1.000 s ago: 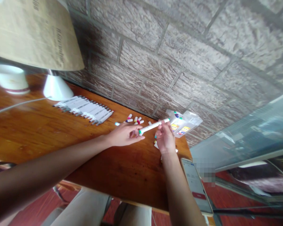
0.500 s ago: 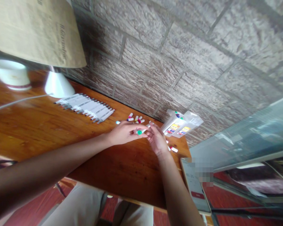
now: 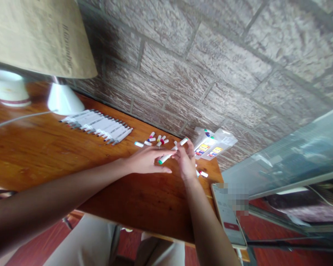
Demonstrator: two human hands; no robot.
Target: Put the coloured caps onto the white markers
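Both of my hands meet over a white marker (image 3: 172, 150) with a green cap end, held slantwise above the wooden table (image 3: 58, 159). My right hand (image 3: 186, 162) pinches its upper half. My left hand (image 3: 147, 159) lies with its fingers stretched out, the fingertips touching the green end. Several loose coloured caps (image 3: 155, 140) lie just behind my hands. A clear plastic marker case (image 3: 214, 142) with yellow labels leans by the wall to the right.
A row of several white markers (image 3: 97, 127) lies at the left, near a white lamp base (image 3: 63, 101) and a white bowl (image 3: 8, 90). A phone (image 3: 229, 218) rests at the table's right edge. The brick wall (image 3: 211, 55) runs close behind.
The marker was lowered from a raised slant into both hands, then turned so its green end points down-left. My left fingers have stretched out from a curl.
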